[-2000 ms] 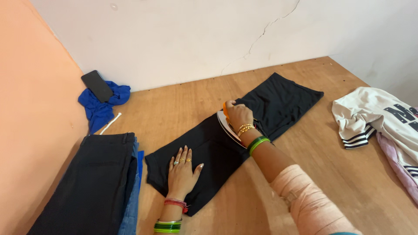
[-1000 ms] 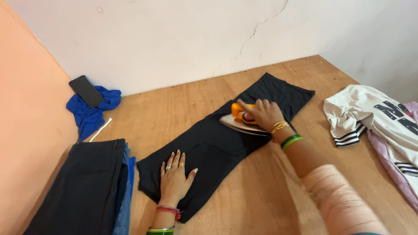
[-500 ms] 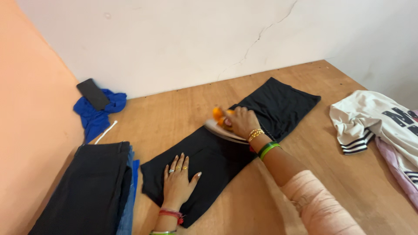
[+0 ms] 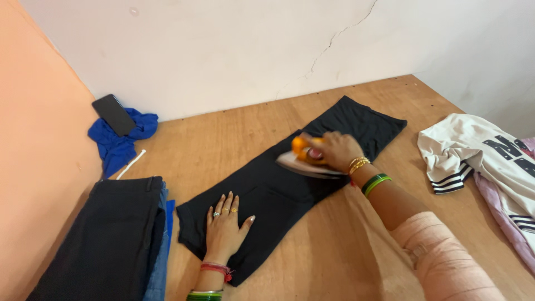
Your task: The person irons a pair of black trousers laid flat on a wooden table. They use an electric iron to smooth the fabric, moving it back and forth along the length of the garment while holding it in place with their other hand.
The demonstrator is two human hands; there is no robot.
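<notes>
A black garment (image 4: 267, 189) lies spread flat and slanted across the wooden surface (image 4: 334, 251). My left hand (image 4: 225, 228) presses flat on its near end, fingers apart, rings and bangles showing. My right hand (image 4: 334, 149) grips the orange handle of a clothes iron (image 4: 304, 161), whose pale soleplate rests on the middle of the garment. Its far end (image 4: 362, 120) stretches toward the wall.
A stack of folded dark and blue clothes (image 4: 111, 239) sits at the near left. A blue cloth (image 4: 120, 139) with a black phone (image 4: 113, 114) on it lies by the orange wall. A white striped shirt (image 4: 479, 150) and pink cloth (image 4: 504, 206) lie at the right.
The iron slid back and forth along the garment under my right hand; from half a second ago it has moved right, toward the far end. My left hand stayed pressed in place.
</notes>
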